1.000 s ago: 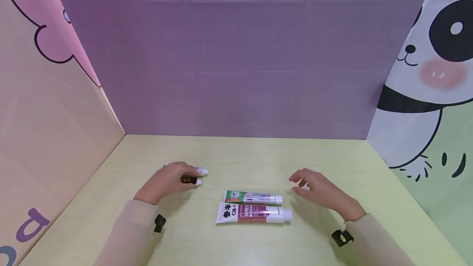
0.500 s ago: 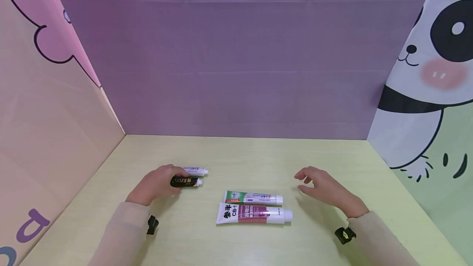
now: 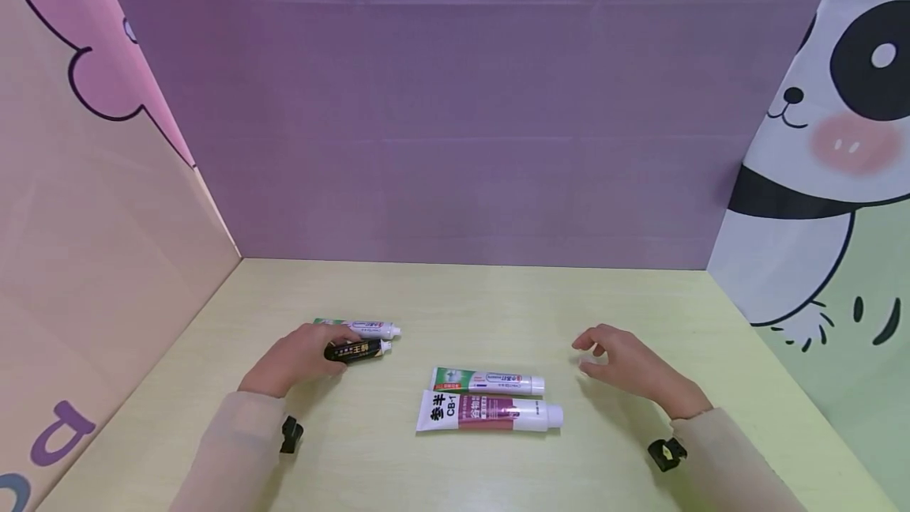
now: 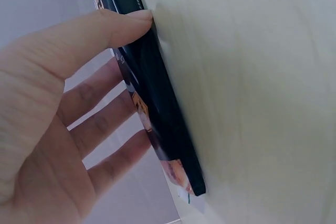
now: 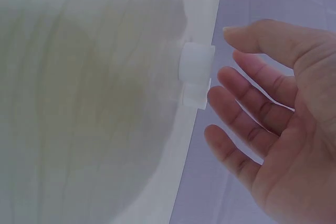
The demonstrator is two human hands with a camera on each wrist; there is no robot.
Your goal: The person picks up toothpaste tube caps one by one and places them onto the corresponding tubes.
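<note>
My left hand (image 3: 302, 355) pinches a black toothpaste tube (image 3: 359, 350) with gold lettering at the table's left. In the left wrist view the thumb presses one side of the black tube (image 4: 157, 95) and fingertips touch the other. Just behind it lies a white-and-green toothpaste tube (image 3: 373, 329), partly covered by the hand. My right hand (image 3: 633, 366) hovers at the right with loosely bent fingers and holds nothing. Between the hands lie a green-and-white toothpaste tube (image 3: 489, 381) and, nearer me, a larger white-and-maroon one (image 3: 490, 412), caps to the right.
Pale wooden table (image 3: 462, 472) under everything. A purple backdrop (image 3: 469, 117) closes the far side. Printed cartoon panels stand at the left (image 3: 107, 220) and right (image 3: 803, 156). White tube caps (image 5: 197, 64) appear beyond the right fingers in the right wrist view.
My left hand has drawn back to the left, uncovering more of both tubes there. The black tube's cap end has turned slightly away from me. My right hand has shifted a little rightward.
</note>
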